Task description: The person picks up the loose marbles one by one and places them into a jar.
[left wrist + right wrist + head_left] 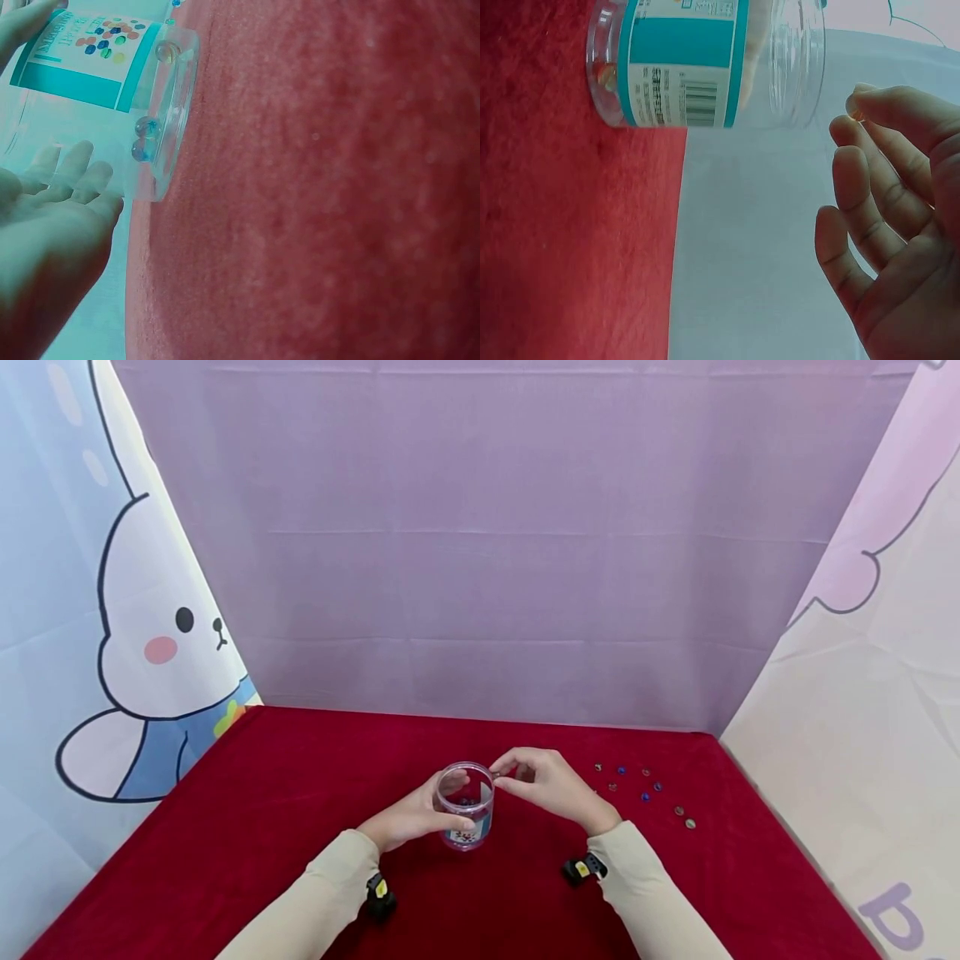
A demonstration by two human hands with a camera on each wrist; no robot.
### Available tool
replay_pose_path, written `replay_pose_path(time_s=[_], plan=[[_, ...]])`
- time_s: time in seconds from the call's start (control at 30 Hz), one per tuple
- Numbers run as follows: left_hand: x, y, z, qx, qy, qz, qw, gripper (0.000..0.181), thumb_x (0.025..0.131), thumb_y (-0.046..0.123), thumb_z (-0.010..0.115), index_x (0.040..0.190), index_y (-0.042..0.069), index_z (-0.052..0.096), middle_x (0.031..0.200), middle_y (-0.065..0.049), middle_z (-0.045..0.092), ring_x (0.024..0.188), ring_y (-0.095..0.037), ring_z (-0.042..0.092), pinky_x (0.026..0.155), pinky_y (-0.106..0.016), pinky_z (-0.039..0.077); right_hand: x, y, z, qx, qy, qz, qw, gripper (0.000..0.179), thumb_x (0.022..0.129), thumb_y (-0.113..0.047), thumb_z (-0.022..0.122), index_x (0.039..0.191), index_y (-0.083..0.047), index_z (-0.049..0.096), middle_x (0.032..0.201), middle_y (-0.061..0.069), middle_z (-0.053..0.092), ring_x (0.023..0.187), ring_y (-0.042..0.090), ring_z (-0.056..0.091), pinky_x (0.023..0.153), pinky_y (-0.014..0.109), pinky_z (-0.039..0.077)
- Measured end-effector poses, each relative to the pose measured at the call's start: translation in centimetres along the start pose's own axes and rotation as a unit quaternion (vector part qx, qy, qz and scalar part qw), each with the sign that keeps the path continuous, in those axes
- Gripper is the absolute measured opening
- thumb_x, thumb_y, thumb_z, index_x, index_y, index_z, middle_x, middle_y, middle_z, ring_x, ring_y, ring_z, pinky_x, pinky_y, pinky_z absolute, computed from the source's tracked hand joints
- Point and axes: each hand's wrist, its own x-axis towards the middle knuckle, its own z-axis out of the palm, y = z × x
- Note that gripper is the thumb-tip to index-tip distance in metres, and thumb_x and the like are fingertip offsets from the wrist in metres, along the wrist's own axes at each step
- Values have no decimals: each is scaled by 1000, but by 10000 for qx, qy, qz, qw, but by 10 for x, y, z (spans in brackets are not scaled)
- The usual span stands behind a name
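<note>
A clear plastic jar with a white and teal label stands upright and open-topped on the red cloth. My left hand holds it from the left, thumb across the front and fingers round the far side. Through its wall in the left wrist view show a few glass marbles lying at the bottom. Just right of the jar's rim is my right hand. Between its thumb and index fingertip it pinches a small amber-tinted marble, mostly covered by the fingertips; its other fingers are loosely bent.
Several loose marbles, blue, brownish and greenish, lie scattered on the red tablecloth beyond and right of my right hand. A lilac curtain hangs behind the table, with printed cloths at both sides.
</note>
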Motion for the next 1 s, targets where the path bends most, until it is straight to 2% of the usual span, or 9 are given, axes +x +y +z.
replay_pose_path(time_s=[0.5,1.0], plan=[[-1,3,1,-3,-19,-11,10000,88,88,24,80,155,6,25,157,-12,34,141,-33,34,110,-54,36,7,-5,10,97,-90,3,9999,22,91,-11,76,110,-22,72,98,-14,67,78,11,62,71,31,56],[0,4,1,-79,-70,13,9999,88,89,22,79,156,6,24,157,-13,34,139,-34,36,109,-54,37,11,-5,12,58,-124,-145,9998,23,91,-15,76,113,-22,72,103,-14,67,78,10,61,70,28,56]])
